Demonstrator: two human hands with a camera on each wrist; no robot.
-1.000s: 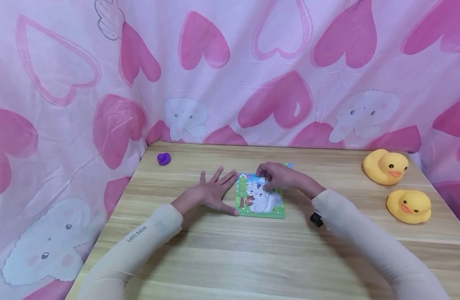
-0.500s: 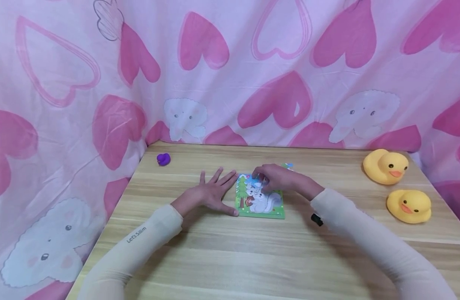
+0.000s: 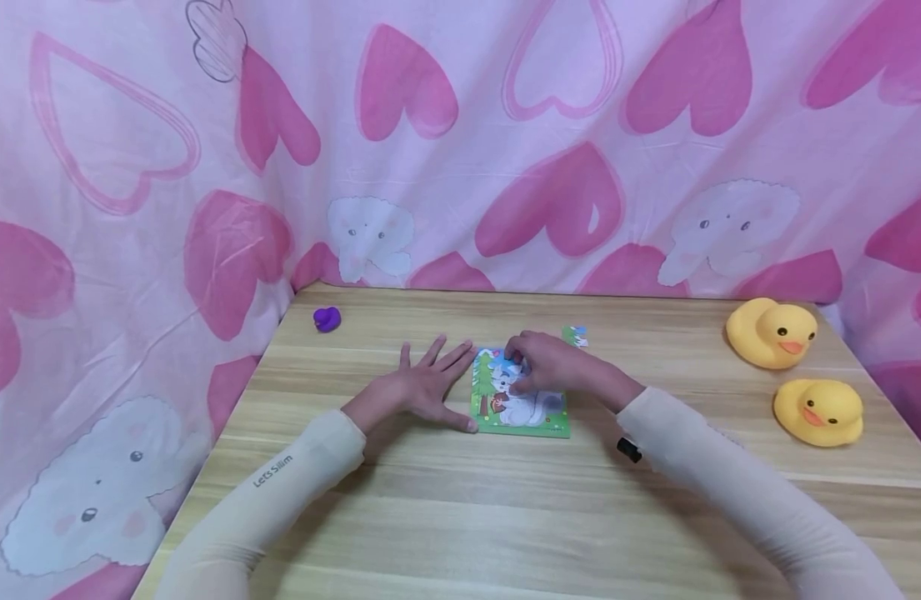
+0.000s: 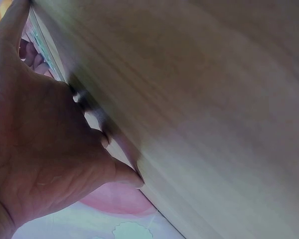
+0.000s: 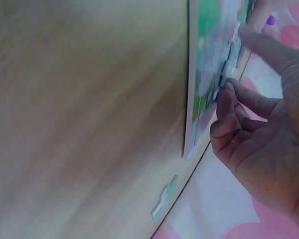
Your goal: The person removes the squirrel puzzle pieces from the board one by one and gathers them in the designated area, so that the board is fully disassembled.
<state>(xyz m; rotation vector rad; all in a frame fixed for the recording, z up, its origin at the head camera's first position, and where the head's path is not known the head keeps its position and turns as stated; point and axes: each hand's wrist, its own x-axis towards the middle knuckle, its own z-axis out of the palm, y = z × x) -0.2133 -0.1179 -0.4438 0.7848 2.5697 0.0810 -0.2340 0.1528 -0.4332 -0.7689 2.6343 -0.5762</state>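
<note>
A square jigsaw puzzle (image 3: 538,417) with a white squirrel on a green ground lies flat on the wooden table. My left hand (image 3: 422,387) is spread on the table at its left side, thumb and a fingertip by its edge. Over the puzzle's upper part, my right hand (image 3: 553,362) has thumb and fingers bent. In the right wrist view these digits pinch a puzzle piece (image 5: 231,62) that sits slightly raised on the picture; my hand hides part of the picture from above. One loose puzzle piece (image 3: 578,336) lies behind the puzzle, toward the right.
Two yellow toy ducks (image 3: 820,412) stand on the right of the table (image 3: 460,517). A small purple duck (image 3: 327,319) sits at the back left. Behind the table hangs a pink curtain (image 3: 460,183) with hearts.
My right hand has shifted a little left across the puzzle with the piece, so the loose piece behind shows more fully. The left hand stays in place.
</note>
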